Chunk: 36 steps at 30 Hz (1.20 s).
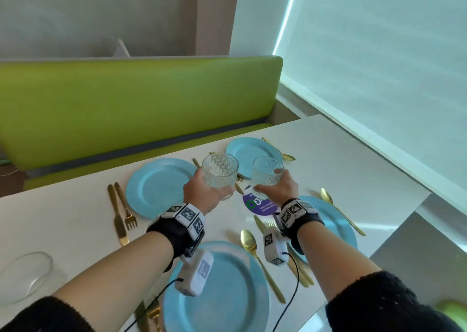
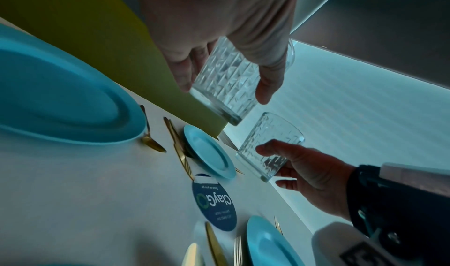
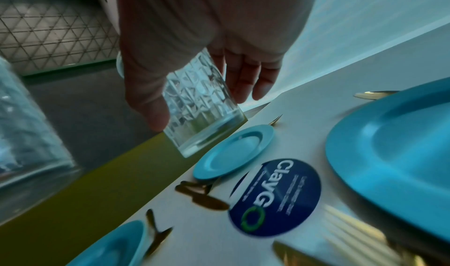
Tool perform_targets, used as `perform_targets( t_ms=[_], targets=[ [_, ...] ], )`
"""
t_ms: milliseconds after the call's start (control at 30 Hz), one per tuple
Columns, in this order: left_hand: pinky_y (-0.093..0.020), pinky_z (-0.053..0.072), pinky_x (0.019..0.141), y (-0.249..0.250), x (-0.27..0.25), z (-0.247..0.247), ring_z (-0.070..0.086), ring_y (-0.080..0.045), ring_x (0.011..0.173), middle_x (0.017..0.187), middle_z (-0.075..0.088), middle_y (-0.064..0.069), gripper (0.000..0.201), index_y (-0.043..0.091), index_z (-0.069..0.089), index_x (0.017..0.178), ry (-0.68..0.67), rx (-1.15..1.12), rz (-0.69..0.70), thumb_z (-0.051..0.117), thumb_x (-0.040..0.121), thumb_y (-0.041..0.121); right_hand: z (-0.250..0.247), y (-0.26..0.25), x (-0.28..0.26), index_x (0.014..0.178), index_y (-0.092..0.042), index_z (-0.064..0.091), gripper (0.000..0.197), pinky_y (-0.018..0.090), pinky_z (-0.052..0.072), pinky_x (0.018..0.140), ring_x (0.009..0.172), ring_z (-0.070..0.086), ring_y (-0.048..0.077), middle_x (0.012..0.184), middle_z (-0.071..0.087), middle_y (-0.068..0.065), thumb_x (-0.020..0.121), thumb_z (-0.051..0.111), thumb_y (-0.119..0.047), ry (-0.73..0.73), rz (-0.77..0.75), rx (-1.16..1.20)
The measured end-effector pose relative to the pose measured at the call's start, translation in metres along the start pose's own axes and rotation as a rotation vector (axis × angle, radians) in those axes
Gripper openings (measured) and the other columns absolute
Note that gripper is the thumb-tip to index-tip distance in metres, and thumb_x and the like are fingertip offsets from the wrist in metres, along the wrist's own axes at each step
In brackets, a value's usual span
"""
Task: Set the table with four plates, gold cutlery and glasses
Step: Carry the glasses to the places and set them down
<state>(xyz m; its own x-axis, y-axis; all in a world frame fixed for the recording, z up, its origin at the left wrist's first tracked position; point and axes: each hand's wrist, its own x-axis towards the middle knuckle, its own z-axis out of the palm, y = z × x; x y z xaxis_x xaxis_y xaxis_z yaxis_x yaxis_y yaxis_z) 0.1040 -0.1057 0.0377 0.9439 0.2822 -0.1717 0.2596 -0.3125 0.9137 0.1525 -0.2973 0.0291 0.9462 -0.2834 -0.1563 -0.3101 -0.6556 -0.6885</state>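
Note:
Each hand carries a clear cut-pattern glass above the middle of the white table. My left hand grips the left glass. My right hand grips the right glass, which also shows in the left wrist view as the lower glass. Four blue plates lie below: far left plate, far right plate, near plate, and right plate. Gold cutlery lies beside each plate, such as a knife and fork and a spoon.
A round dark-blue sticker marks the table centre under the glasses. A clear glass bowl sits at the near left edge. A green bench runs along the far side; a blind-covered window is at right.

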Motion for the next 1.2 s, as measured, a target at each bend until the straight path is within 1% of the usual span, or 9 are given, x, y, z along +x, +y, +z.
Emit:
perform_targets(
  t_ms=[167, 300, 433, 567, 667, 733, 900, 1067, 1200],
  targets=[
    [-0.018, 0.041, 0.084, 0.014, 0.029, 0.040, 0.059, -0.019, 0.113, 0.122, 0.064, 0.000, 0.069, 0.021, 0.056, 0.122, -0.006, -0.020, -0.028, 0.086, 0.061, 0.032, -0.024, 0.029, 0.053, 0.128, -0.016, 0.044, 0.076, 0.030, 0.046, 0.094, 0.116, 0.054, 0.025, 0.125, 0.057, 0.009, 0.065, 0.083, -0.032, 0.005, 0.089, -0.027],
    [-0.021, 0.046, 0.087, 0.017, 0.044, 0.061, 0.062, -0.017, 0.108, 0.118, 0.067, 0.002, 0.071, 0.022, 0.058, 0.120, 0.001, -0.014, -0.046, 0.087, 0.057, 0.034, -0.034, 0.051, 0.088, 0.129, -0.013, 0.044, 0.079, 0.034, 0.049, 0.094, 0.116, 0.054, 0.028, 0.125, 0.057, 0.012, 0.064, 0.082, -0.035, 0.033, 0.160, -0.041],
    [-0.024, 0.048, 0.091, 0.020, 0.055, 0.072, 0.061, -0.017, 0.109, 0.118, 0.066, 0.001, 0.070, 0.021, 0.058, 0.121, 0.012, -0.002, -0.053, 0.086, 0.059, 0.032, -0.041, 0.068, 0.114, 0.130, -0.009, 0.041, 0.084, 0.036, 0.048, 0.098, 0.118, 0.053, 0.031, 0.127, 0.055, 0.014, 0.062, 0.083, -0.037, 0.063, 0.232, -0.035],
    [-0.022, 0.046, 0.089, 0.022, 0.061, 0.080, 0.060, -0.015, 0.105, 0.116, 0.065, 0.003, 0.069, 0.021, 0.057, 0.121, 0.023, 0.005, -0.066, 0.086, 0.060, 0.032, -0.046, 0.085, 0.133, 0.130, -0.006, 0.040, 0.085, 0.038, 0.047, 0.097, 0.120, 0.052, 0.033, 0.129, 0.054, 0.017, 0.063, 0.084, -0.034, 0.088, 0.299, -0.017],
    [-0.018, 0.042, 0.084, 0.022, 0.063, 0.084, 0.055, -0.009, 0.095, 0.106, 0.062, 0.007, 0.067, 0.021, 0.057, 0.122, 0.022, 0.010, -0.070, 0.085, 0.062, 0.029, -0.047, 0.096, 0.141, 0.129, -0.007, 0.040, 0.085, 0.041, 0.048, 0.098, 0.118, 0.052, 0.035, 0.128, 0.054, 0.018, 0.062, 0.084, -0.034, 0.116, 0.328, -0.006],
    [-0.018, 0.041, 0.082, 0.021, 0.064, 0.086, 0.053, -0.008, 0.093, 0.104, 0.060, 0.008, 0.067, 0.021, 0.056, 0.123, 0.020, 0.019, -0.073, 0.085, 0.063, 0.029, -0.046, 0.101, 0.146, 0.130, -0.007, 0.039, 0.084, 0.042, 0.049, 0.096, 0.117, 0.054, 0.036, 0.127, 0.054, 0.018, 0.063, 0.083, -0.032, 0.120, 0.338, 0.001],
    [-0.017, 0.041, 0.082, 0.021, 0.068, 0.091, 0.053, -0.007, 0.093, 0.113, 0.063, 0.005, 0.068, 0.022, 0.055, 0.124, 0.016, 0.041, -0.075, 0.084, 0.063, 0.031, -0.042, 0.109, 0.151, 0.130, -0.008, 0.038, 0.081, 0.042, 0.050, 0.090, 0.113, 0.057, 0.036, 0.124, 0.056, 0.018, 0.064, 0.081, -0.030, 0.137, 0.366, 0.028],
    [-0.017, 0.041, 0.082, 0.024, 0.071, 0.097, 0.054, -0.007, 0.095, 0.119, 0.065, 0.003, 0.069, 0.020, 0.055, 0.124, 0.020, 0.037, -0.073, 0.085, 0.063, 0.031, -0.038, 0.113, 0.157, 0.132, -0.012, 0.038, 0.081, 0.040, 0.049, 0.091, 0.113, 0.057, 0.036, 0.126, 0.056, 0.017, 0.065, 0.080, -0.030, 0.149, 0.372, 0.072],
    [-0.018, 0.042, 0.084, 0.025, 0.075, 0.102, 0.060, -0.013, 0.106, 0.120, 0.066, 0.003, 0.072, 0.021, 0.055, 0.125, 0.025, 0.051, -0.074, 0.085, 0.061, 0.034, -0.036, 0.113, 0.162, 0.133, -0.015, 0.037, 0.080, 0.040, 0.048, 0.092, 0.115, 0.056, 0.035, 0.128, 0.055, 0.015, 0.067, 0.080, -0.030, 0.149, 0.373, 0.107]
  ],
)
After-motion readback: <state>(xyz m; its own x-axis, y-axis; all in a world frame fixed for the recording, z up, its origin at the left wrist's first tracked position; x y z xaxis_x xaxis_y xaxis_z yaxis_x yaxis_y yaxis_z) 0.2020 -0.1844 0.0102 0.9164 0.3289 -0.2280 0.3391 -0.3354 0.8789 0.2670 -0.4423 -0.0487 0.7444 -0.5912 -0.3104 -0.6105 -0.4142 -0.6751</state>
